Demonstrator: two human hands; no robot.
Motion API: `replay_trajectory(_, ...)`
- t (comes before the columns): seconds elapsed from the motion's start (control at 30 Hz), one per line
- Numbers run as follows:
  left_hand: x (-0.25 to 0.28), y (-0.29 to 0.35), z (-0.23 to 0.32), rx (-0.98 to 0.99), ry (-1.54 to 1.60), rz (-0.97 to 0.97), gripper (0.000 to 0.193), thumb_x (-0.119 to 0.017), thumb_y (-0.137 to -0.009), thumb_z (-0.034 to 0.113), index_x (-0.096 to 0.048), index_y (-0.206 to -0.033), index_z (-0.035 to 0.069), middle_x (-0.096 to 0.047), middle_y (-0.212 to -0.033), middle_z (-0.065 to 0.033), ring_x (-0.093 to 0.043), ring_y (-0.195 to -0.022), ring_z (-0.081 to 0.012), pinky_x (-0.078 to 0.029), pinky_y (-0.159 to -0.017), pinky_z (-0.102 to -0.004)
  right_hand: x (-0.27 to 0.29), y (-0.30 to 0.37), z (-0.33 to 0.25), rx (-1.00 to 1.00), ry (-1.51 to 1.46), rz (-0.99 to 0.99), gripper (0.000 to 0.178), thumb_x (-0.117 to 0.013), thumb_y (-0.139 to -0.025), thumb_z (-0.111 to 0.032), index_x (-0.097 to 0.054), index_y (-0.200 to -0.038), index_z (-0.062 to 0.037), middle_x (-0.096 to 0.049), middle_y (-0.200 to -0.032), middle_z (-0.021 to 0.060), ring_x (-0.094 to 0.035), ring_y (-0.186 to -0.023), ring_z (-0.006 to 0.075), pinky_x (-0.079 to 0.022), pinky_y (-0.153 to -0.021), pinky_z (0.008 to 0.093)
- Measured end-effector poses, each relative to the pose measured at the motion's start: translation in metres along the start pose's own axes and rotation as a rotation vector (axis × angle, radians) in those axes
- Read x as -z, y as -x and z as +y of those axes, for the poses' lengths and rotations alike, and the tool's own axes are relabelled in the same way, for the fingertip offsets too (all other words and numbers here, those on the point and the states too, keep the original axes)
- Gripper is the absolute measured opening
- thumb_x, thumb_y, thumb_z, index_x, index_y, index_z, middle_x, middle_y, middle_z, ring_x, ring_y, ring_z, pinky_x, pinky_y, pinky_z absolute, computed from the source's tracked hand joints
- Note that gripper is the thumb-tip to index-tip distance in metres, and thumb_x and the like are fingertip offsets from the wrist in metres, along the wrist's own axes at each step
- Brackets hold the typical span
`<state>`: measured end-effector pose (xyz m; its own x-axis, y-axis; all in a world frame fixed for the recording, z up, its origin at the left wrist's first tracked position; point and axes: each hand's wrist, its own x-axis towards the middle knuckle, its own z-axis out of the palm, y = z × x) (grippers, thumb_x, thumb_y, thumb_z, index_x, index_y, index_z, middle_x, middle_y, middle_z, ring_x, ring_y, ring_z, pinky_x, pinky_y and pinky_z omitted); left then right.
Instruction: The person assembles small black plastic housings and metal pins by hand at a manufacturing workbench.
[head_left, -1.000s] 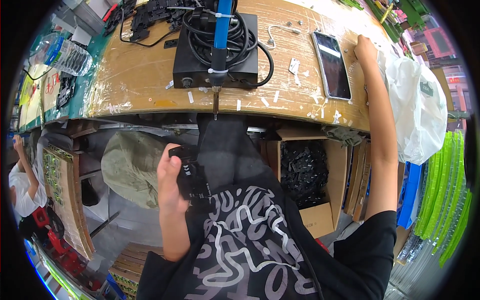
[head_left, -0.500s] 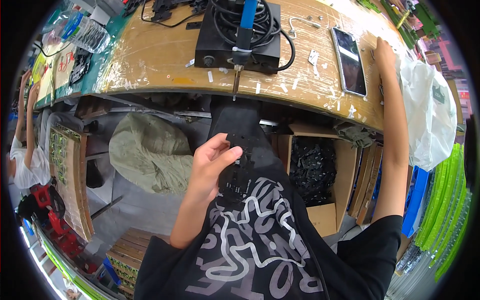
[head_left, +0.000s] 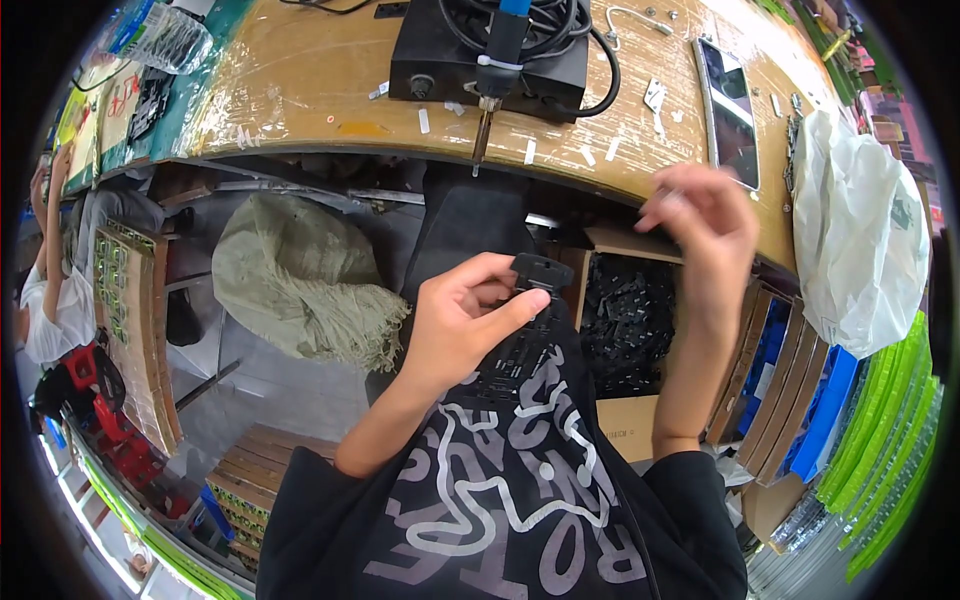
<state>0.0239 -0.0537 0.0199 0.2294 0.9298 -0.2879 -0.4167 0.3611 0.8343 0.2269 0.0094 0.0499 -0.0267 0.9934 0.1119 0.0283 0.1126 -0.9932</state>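
Black plastic part (head_left: 530, 300) pinched by left hand (head_left: 462, 325) fingertips.

Counted, relative to the bench (head_left: 300, 95): one black box (head_left: 440, 60) on it, one iron (head_left: 492, 85) on that box, one phone (head_left: 731, 110) at its right, one bottle (head_left: 160, 35) at its left, one white bag (head_left: 860, 240) at its right end, one sack (head_left: 300, 275) beneath, one carton (head_left: 625, 420) of black parts beneath. Two hands: left hand (head_left: 460, 325), right hand (head_left: 705, 225).

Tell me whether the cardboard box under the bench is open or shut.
Open. The cardboard box has its flaps spread, and a heap of small black plastic parts shows inside, beside the left hand.
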Motion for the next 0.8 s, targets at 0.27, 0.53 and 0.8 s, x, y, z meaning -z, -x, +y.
replay_trajectory(0.27,-0.009,-0.002,-0.005,-0.094,-0.137,-0.005,0.020,-0.064,-0.072,0.001,-0.054,-0.088,-0.005,-0.050,-0.073,-0.0002,-0.050,-0.065,-0.0031,-0.040,-0.053,-0.0160,-0.035,0.031,0.037,-0.036,-0.440,-0.324,0.019,-0.067,-0.061,0.008,-0.054,-0.072,-0.0009,-0.053,-0.086,0.0102,-0.052,-0.081,0.0173,-0.043,-0.072,0.0275)
replay_trajectory(0.53,-0.008,-0.002,0.003,-0.172,-0.538,-0.102,0.020,-0.067,-0.066,-0.003,-0.056,-0.083,-0.004,-0.049,-0.073,-0.0023,-0.045,-0.058,-0.0006,-0.035,-0.046,-0.0133,-0.040,0.036,0.046,-0.210,-0.652,-0.354,0.020,-0.069,-0.062,0.003,-0.051,-0.066,-0.0052,-0.051,-0.083,0.0075,-0.051,-0.081,0.0159,-0.041,-0.072,0.0271)
replay_trajectory(0.8,-0.007,-0.001,0.005,-0.195,-0.544,-0.113,0.021,-0.067,-0.065,-0.002,-0.057,-0.084,-0.004,-0.049,-0.071,-0.0015,-0.043,-0.055,-0.0005,-0.033,-0.044,-0.0133,-0.045,0.039,0.053,-0.250,-0.816,-0.400,0.022,-0.066,-0.065,0.003,-0.048,-0.072,-0.0058,-0.049,-0.079,0.0065,-0.051,-0.078,0.0160,-0.042,-0.070,0.0278)
